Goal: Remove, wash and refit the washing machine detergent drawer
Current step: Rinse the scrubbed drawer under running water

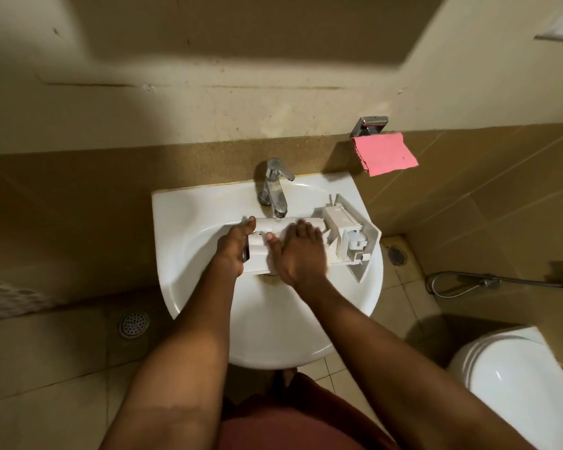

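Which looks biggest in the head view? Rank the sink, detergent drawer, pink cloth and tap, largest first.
1. sink
2. detergent drawer
3. pink cloth
4. tap

The cloth and tap look close in size, so their order is unsure.

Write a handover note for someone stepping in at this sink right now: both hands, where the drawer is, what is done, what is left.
Left hand grips the drawer at its left end.
Right hand lies on top of the drawer, fingers fairly straight.
The drawer lies across the sink under the tap, panel end to the right.
Done: drawer removed and brought to the sink.
Left: finish washing, then refit. Whether water is running cannot be told, and the machine is not in view.
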